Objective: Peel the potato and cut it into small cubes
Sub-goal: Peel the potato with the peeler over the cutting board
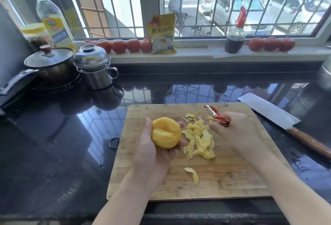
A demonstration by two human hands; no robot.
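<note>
A yellow potato (166,132) with all visible skin peeled off sits in my left hand (152,150), fingers and thumb curled round it, above the left part of the wooden cutting board (223,185). My right hand (236,131) grips a red peeler (215,114) by its handle, the blade pointing up and left, over the board's far right. A heap of potato peels (200,139) lies on the board between my hands, with one stray peel (192,174) nearer to me.
A cleaver (272,112) with a wooden handle lies on the black counter just right of the board. A lidded pot (52,63) and a steel pot (95,70) stand at the back left. Bottles, tomatoes (125,45) and a yellow packet (163,33) line the windowsill.
</note>
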